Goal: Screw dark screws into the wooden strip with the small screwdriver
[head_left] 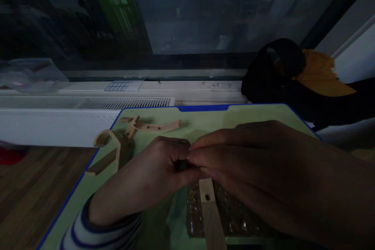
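Note:
My left hand [152,172] and my right hand [252,164] meet over the green mat [205,119], fingertips pinched together on something small and dark that I cannot make out. Just below the fingers lies a flat wooden bar [208,199] with a hole, resting on a clear bubble-textured sheet [193,211]. A curved wooden piece with holes [152,126] lies at the mat's far left. A hooked wooden piece [109,148] sits beside it at the left edge. My left wrist wears a striped sleeve [96,234].
The green mat has a blue border [202,107] and sits against a white radiator sill [88,103] under a dark window. A black and mustard garment [295,74] is heaped at the back right. Wooden flooring [32,187] shows at left.

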